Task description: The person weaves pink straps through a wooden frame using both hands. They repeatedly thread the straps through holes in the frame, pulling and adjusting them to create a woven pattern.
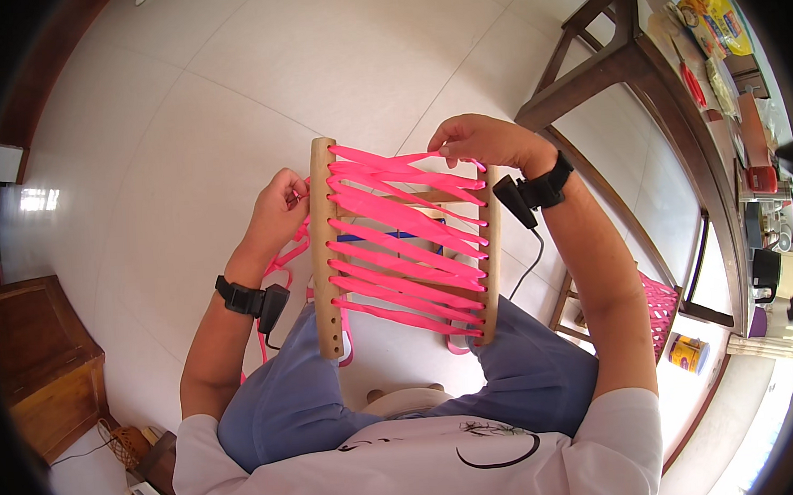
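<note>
Between my knees stands a wooden stool frame, with a drilled left rail (pixel 326 251) and a drilled right rail (pixel 494 262). Flat pink ribbon (pixel 406 230) zigzags across from one rail to the other through the holes. My left hand (pixel 276 203) is at the outer side of the left rail, its fingers closed on ribbon near the upper holes. A loose pink length (pixel 293 256) hangs below that hand. Above the right rail's top end, my right hand (pixel 482 142) pinches the uppermost strand between thumb and finger. A few lower holes of the left rail carry no ribbon.
A dark wooden table (pixel 674 85) stands to the right, bearing red-handled scissors (pixel 693 85) and a yellow bag (pixel 717 19). Below it are a pink woven seat (pixel 660 307) and a yellow tub (pixel 687 354). A wooden cabinet (pixel 52 353) is at left.
</note>
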The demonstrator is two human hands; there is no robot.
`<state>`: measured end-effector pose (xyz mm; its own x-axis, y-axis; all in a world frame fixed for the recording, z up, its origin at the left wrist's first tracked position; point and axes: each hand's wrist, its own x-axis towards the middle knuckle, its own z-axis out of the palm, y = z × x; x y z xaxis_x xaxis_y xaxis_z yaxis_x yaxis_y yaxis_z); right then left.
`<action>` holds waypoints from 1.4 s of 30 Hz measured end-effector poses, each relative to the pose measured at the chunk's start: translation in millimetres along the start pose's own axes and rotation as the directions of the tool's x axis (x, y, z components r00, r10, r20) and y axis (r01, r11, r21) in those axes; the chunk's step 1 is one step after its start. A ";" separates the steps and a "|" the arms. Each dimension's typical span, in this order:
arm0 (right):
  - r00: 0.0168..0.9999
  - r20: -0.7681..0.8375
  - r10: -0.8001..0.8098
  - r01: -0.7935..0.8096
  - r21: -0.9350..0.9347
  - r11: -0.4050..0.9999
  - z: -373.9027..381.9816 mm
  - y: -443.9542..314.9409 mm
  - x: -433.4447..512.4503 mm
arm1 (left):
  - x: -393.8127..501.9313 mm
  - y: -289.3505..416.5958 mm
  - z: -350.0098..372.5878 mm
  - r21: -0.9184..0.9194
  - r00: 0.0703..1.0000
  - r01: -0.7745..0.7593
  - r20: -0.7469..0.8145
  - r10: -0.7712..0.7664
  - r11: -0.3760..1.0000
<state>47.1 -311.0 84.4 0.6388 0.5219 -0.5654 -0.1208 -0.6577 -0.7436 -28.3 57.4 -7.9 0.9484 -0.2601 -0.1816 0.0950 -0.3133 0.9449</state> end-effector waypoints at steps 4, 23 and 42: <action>0.999 -0.050 -0.019 0.020 0.032 0.999 -0.8 -1.6 -0.9 | 0.2 -0.6 -1.1 -0.006 1.000 -0.023 0.008 0.024 1.000; 0.999 -0.038 0.011 0.004 0.356 0.934 15.0 -30.6 27.8 | 5.4 26.8 -19.0 -0.219 0.971 0.191 0.187 -0.151 0.957; 0.962 -0.274 -0.019 -0.021 -0.143 0.990 2.4 -15.1 12.6 | 18.2 27.1 -31.0 -0.084 0.919 0.240 0.340 -0.199 0.967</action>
<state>55.1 -293.3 87.6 0.8245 0.3656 -0.4318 -0.0246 -0.7394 -0.6729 1.0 72.5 22.8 0.7498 -0.4876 -0.4473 0.3452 -0.2884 0.8931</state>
